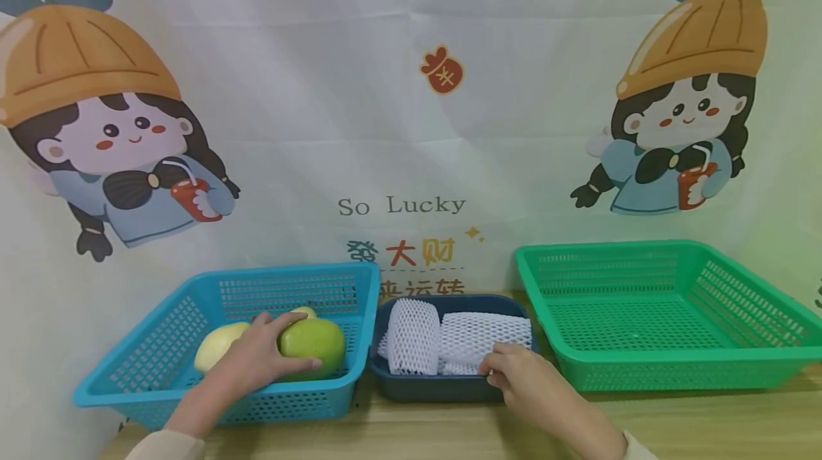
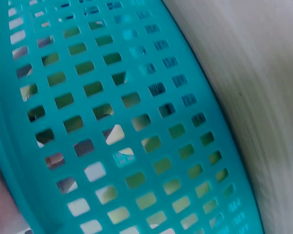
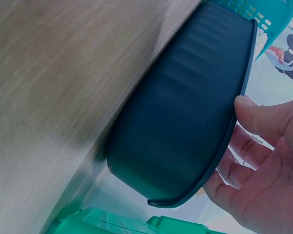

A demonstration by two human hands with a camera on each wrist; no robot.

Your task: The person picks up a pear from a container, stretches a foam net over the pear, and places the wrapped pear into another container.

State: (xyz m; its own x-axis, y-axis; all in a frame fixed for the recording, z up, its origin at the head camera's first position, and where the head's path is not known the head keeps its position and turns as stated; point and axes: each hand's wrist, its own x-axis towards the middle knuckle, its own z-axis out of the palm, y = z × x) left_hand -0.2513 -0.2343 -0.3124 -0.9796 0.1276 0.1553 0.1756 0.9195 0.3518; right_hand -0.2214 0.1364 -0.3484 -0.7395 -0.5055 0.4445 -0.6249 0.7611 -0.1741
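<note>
In the head view my left hand (image 1: pixel 257 356) is inside the blue basket (image 1: pixel 154 396). Its fingers and thumb curl round the side of a large, smooth green fruit (image 1: pixel 321 342). A pale yellow fruit (image 1: pixel 218 347) lies left of that hand, and part of another shows behind. My right hand (image 1: pixel 523 378) is at the front rim of the dark blue bin (image 1: pixel 437 389), its fingertips pinching the edge of a white foam net sleeve (image 1: pixel 472 335). The right wrist view has the thumb (image 3: pixel 254 114) at the bin's rim. Another foam net sleeve (image 1: pixel 413 337) lies to the left.
To the right is a green basket (image 1: pixel 648 367) with no contents showing. All containers stand on a wood-grain table (image 1: pixel 424 431), against a printed cloth (image 1: pixel 398 110). The blue basket's perforated wall (image 2: pixel 132 131) fills much of the left wrist view.
</note>
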